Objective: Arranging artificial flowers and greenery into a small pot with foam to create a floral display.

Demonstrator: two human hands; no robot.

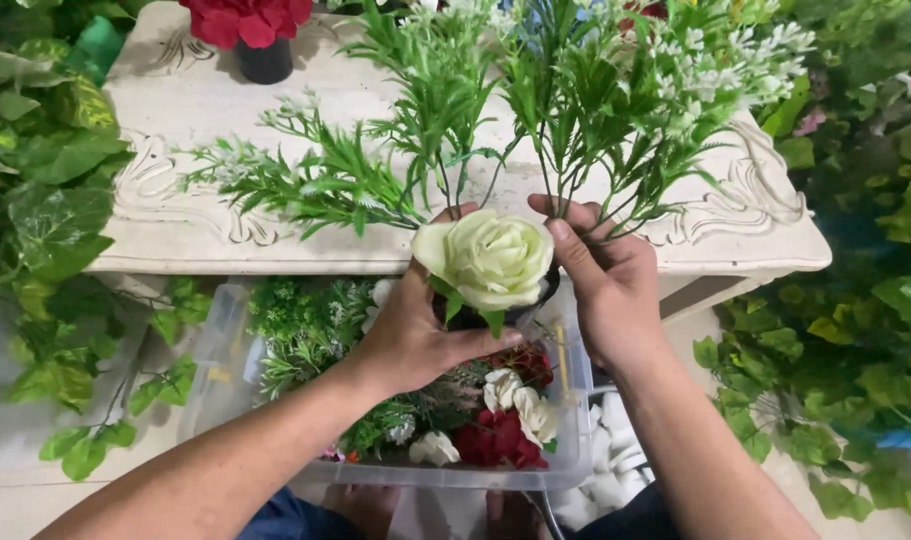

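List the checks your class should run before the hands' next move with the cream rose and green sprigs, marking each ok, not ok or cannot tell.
1. Left hand grips the small dark pot: ok.
2. Right hand holds the green sprigs at their stems: ok.
3. Cream rose faces the camera, undamaged: ok.
4. Sprig stems seated in the pot: cannot tell.
5. Clear plastic bin of spare flowers sits below within reach: ok.

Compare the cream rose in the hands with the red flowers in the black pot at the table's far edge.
The cream fabric rose is pale and a single bloom; the red flowers are deep red and clustered. The rose is gripped between the left hand and right hand among green sprigs; the red ones stand untouched in their black pot. Both look artificial.
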